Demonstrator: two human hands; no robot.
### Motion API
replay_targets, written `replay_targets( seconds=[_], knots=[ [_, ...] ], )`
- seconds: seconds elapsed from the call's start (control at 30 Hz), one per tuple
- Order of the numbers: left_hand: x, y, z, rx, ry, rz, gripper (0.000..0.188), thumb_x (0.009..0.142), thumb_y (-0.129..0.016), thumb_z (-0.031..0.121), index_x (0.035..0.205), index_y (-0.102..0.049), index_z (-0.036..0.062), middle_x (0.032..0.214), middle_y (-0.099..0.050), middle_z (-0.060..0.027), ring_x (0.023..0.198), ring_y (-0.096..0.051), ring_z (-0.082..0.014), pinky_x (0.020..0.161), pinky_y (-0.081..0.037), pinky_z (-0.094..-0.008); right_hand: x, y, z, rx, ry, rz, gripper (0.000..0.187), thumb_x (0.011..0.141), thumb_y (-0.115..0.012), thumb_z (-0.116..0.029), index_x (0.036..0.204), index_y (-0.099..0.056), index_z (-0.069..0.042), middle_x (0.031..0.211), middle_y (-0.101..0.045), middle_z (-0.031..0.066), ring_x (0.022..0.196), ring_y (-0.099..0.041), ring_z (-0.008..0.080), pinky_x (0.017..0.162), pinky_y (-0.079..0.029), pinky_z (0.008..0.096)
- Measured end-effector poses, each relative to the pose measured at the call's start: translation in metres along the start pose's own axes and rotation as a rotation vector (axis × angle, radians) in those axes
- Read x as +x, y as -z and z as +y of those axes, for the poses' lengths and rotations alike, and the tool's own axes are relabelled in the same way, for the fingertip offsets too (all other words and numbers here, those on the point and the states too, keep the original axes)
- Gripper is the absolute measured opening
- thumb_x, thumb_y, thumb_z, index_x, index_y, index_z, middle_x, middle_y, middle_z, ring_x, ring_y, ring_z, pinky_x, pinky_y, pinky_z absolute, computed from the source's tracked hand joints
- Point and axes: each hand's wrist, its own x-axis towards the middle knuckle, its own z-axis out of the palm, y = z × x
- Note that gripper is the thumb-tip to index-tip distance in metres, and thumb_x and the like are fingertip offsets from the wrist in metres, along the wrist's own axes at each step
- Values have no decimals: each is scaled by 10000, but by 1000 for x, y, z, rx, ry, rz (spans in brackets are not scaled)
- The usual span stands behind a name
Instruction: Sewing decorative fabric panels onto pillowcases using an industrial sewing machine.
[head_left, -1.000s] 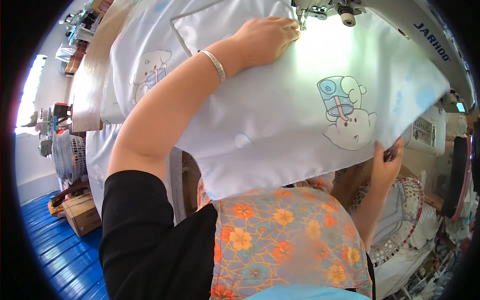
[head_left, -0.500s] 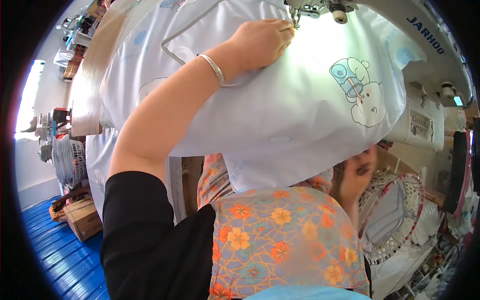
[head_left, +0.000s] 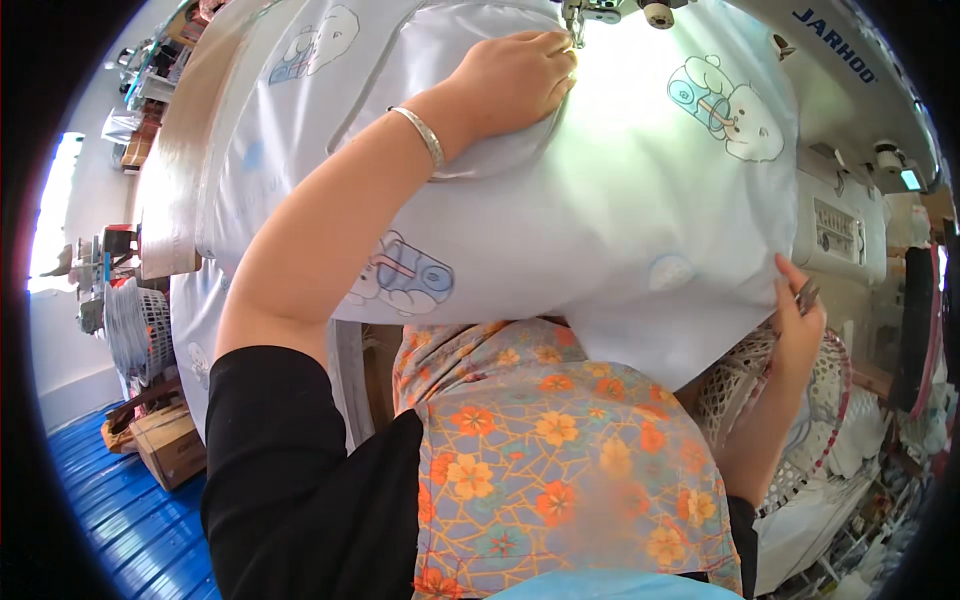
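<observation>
White printed fabric (head_left: 520, 240) with cartoon bears and blue cups spreads over the sewing machine's bed and hangs toward my lap. My left hand (head_left: 520, 80) lies flat on it, fingertips close beside the presser foot (head_left: 575, 30). Grey piping curves across the cloth near my left wrist, which wears a silver bracelet (head_left: 418, 135). At the fabric's right edge my right hand (head_left: 800, 325) is closed, its fingertips at the cloth. A small dark metal piece (head_left: 807, 295) sticks out between those fingers; its kind cannot be made out.
The machine's pale arm (head_left: 850, 80) arches over the upper right, with a control box (head_left: 838, 230) below. A white mesh basket (head_left: 735, 385) stands under my right forearm. Left lie a wooden table edge (head_left: 170, 220), a cardboard box (head_left: 168, 445) and blue flooring (head_left: 120, 510).
My right hand has risen from beside my lap to the fabric's right edge. The cloth has shifted, its right-hand bear print moving up. My left hand has moved slightly left and up.
</observation>
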Motion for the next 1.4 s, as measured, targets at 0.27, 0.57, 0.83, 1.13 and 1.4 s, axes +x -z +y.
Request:
replay_targets(
  seconds=[0.27,0.57,0.83,1.13,1.4],
  knots=[
    [-3,3,3,-75,47,-36,310,961,-515,245,1161,-623,35,1261,-577,-81,1164,-560,-262,914,-503,-395,30,9,-8,-103,19,-182,423,873,-591,-37,1296,-593,-43,1088,-612,31,868,-542,86,827,-421,208],
    [-5,-3,7,-102,-8,20,278,922,-517,184,1101,-644,13,1173,-606,-101,1122,-577,-265,937,-488,-392,27,3,-14,-21,50,-98,469,866,-587,13,1330,-528,0,1280,-574,52,1135,-529,121,973,-397,263],
    [-10,-10,7,-108,-30,77,282,904,-539,195,1092,-654,18,1142,-622,-112,1112,-586,-262,974,-461,-395,-51,-65,55,608,-242,344,288,911,-649,-80,1182,-558,-45,851,-540,-23,679,-477,61,655,-403,211],
    [-24,10,26,-153,-79,17,352,948,-545,263,1190,-613,16,1261,-579,-126,1194,-529,-307,1032,-409,-397,-122,-110,71,1341,-705,-103,167,963,-586,-213,1064,-578,-79,662,-448,-25,556,-341,79,520,-298,247],
    [-21,6,26,-139,-73,86,269,907,-561,198,1104,-641,33,1160,-624,-102,1106,-585,-267,977,-448,-392,-121,-103,73,44,126,9,195,922,-597,-40,1116,-600,-48,890,-585,15,666,-470,63,544,-373,245]
  ],
)
